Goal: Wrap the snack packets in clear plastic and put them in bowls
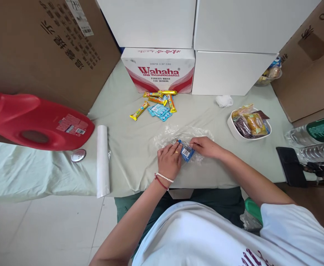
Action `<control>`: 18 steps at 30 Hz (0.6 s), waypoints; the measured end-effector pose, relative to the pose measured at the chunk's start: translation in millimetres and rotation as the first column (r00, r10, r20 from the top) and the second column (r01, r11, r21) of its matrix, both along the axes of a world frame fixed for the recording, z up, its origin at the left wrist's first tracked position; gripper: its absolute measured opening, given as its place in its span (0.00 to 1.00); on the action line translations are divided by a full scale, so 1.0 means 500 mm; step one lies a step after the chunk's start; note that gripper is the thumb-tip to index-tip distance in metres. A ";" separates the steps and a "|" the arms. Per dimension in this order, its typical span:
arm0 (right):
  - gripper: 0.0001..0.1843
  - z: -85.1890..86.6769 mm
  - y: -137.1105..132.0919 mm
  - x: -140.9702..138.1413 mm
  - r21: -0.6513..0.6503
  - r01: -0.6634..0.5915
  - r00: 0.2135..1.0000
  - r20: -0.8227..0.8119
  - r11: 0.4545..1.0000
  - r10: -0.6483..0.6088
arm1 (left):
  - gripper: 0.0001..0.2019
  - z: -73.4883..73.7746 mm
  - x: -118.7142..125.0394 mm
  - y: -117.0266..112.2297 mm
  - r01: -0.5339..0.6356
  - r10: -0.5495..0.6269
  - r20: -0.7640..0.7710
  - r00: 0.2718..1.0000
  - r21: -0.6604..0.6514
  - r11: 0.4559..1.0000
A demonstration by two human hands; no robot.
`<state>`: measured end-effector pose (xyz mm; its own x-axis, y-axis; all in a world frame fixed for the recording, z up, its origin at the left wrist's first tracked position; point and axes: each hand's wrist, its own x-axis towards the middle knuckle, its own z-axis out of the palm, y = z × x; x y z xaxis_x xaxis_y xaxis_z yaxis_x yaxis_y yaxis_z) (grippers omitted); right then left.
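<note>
A small blue snack packet point(187, 152) with a white barcode label lies on a crumpled sheet of clear plastic film point(164, 137) near the table's front. My left hand point(169, 159) is closed over the packet's left edge, its fingers pressed together on it. At the packet's right side, my right hand point(204, 146) is closed in a pinch, with film around its fingertips. Whether those fingertips also touch the packet, I cannot tell. Beyond the film lie several yellow wrapped snack sticks point(139, 111) and light-blue packets point(160, 111).
On the right stand a white bowl point(230, 125) of wrapped snacks, plastic bottles point(300, 135) and a black phone point(291, 166). A white roll point(103, 162) and a red jug point(48, 122) are at left. The Wahaha box point(159, 70) and white boxes point(234, 72) line the back.
</note>
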<state>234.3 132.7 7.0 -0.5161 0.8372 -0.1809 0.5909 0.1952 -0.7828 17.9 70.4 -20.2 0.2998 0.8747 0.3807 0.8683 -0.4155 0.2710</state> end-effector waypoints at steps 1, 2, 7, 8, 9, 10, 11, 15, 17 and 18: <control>0.14 0.001 -0.003 0.012 -0.026 0.002 1.000 0.004 1.000 -0.002 | 0.18 -0.005 0.003 0.003 0.001 -0.001 0.002 1.000 -0.015 1.000; 0.14 0.004 -0.004 0.026 -0.062 -0.007 1.000 0.013 0.998 0.008 | 0.19 -0.008 0.006 0.004 0.002 -0.002 0.008 1.000 -0.025 1.000; 0.19 0.030 0.045 0.081 -0.058 0.071 0.990 0.130 0.996 -0.063 | 0.16 -0.009 0.022 -0.001 -0.062 0.064 0.062 0.996 -0.036 0.997; 0.19 0.034 0.065 0.079 0.035 0.111 0.981 0.159 0.993 -0.115 | 0.16 -0.007 0.024 -0.001 -0.080 0.082 0.066 0.994 -0.031 0.996; 0.18 0.035 0.087 0.072 0.138 0.129 0.970 0.186 0.982 -0.154 | 0.15 -0.004 0.026 0.000 -0.094 0.095 0.068 0.993 -0.025 0.995; 0.17 0.034 0.108 0.060 0.225 0.123 0.961 0.216 0.967 -0.173 | 0.15 -0.001 0.027 0.002 -0.104 0.105 0.069 0.992 -0.022 0.994; 0.17 0.031 0.128 0.044 0.278 0.100 0.951 0.255 0.955 -0.174 | 0.14 0.002 0.029 0.004 -0.112 0.113 0.073 0.991 -0.020 0.993; 0.25 0.013 0.181 -0.032 0.189 0.041 0.889 0.442 0.981 -0.122 | 0.12 0.013 0.032 0.008 -0.139 0.141 0.090 0.986 -0.021 0.990; 0.19 0.017 0.187 -0.056 0.095 0.062 0.889 0.448 0.993 -0.099 | 0.12 0.015 0.034 0.007 -0.146 0.147 0.081 0.986 -0.009 0.989; 0.14 0.023 0.185 -0.062 0.058 0.078 0.907 0.409 0.995 -0.095 | 0.12 0.015 0.035 0.005 -0.149 0.149 0.071 0.986 -0.001 0.989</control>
<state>203.4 225.1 18.3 -0.3280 0.8862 -0.3271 0.8747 0.1540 -0.4596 35.4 73.0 -12.9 0.1382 0.9060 0.4001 0.8993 -0.2840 0.3325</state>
